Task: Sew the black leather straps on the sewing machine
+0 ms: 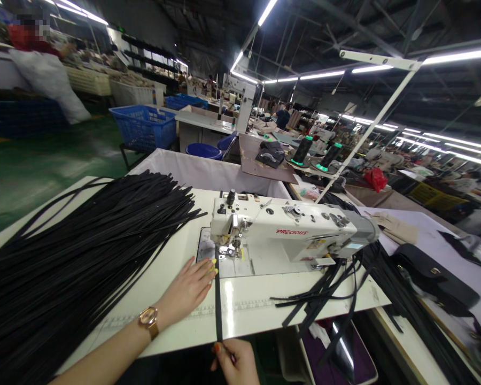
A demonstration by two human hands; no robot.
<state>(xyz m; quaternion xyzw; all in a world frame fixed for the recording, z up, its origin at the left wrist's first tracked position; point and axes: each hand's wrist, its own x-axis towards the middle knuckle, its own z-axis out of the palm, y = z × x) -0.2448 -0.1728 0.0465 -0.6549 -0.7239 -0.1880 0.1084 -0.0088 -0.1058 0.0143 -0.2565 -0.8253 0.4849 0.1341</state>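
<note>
A white sewing machine stands on a pale table. A narrow black strap runs from under the machine's needle toward me. My left hand, with a gold watch on the wrist, lies flat on the table, its fingertips touching the strap just before the needle. My right hand pinches the strap's near end at the table's front edge. A big heap of black straps covers the table's left side.
More black straps hang over the table's right front edge. A black bag lies at the right. Behind stand thread cones, a blue basket and other workstations. A person in red stands far left.
</note>
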